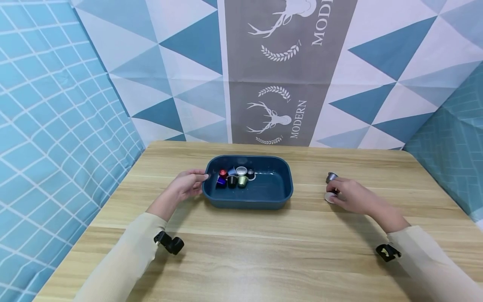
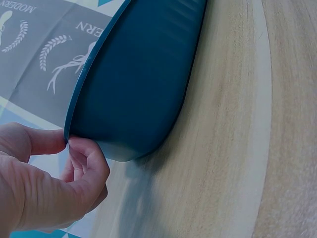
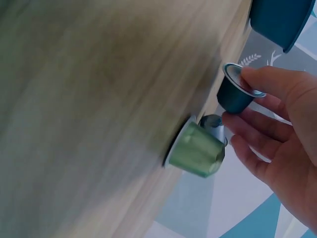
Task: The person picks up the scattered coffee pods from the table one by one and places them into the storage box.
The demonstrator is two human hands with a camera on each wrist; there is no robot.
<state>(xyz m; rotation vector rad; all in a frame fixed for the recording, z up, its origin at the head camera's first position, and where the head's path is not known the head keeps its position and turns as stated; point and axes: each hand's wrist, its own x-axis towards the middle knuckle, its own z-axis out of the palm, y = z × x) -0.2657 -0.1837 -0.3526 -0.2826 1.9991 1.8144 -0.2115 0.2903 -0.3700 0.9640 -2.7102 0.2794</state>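
Observation:
My left hand (image 1: pixel 188 183) pinches the left rim of a dark teal tray (image 1: pixel 269 204), thumb at the rim and curled fingers against the outer wall. To the right of the tray, my right hand (image 1: pixel 351 195) holds a dark green coffee capsule (image 3: pixel 235 94) between thumb and fingers, its thumb over the foil lid. A light green capsule (image 3: pixel 196 148) stands lid down on the table close by the fingers. Partly hidden behind it in the right wrist view is a grey capsule (image 3: pixel 214 126).
Several capsules lie grouped in the tray's left half, among them a red one (image 1: pixel 223 173), a purple-blue one (image 1: pixel 221 182), a black one (image 1: pixel 232 181) and a pale green one (image 1: pixel 242 181). The wooden table (image 1: pixel 241 251) meets a patterned wall covering (image 1: pixel 200 113) at the back.

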